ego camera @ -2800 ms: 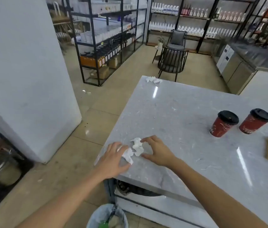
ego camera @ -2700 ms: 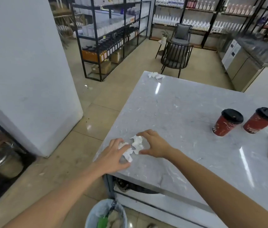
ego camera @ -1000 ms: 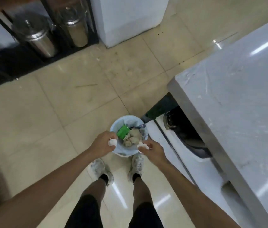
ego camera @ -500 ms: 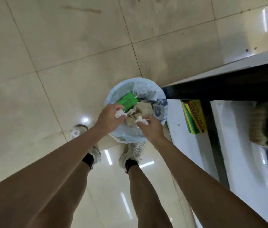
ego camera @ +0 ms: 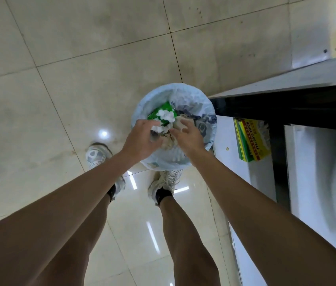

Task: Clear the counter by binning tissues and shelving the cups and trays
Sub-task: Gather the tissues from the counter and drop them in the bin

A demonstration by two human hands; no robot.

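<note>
Hands [ego camera: 142, 139] open, tissues [ego camera: 165, 116] in bin [ego camera: 208, 112].

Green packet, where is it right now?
Head view, centre: the green packet lies inside the lined bin, partly under white tissue, just beyond both hands.

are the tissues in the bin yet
Partly: one white tissue lies in the bin; another wad sits by the left hand.

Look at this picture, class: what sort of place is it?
Probably a shop or café back area, though that's uncertain: glossy tiled floor, a lined waste bin beside a steel-fronted counter, and mouse glue traps stored underneath.
</note>
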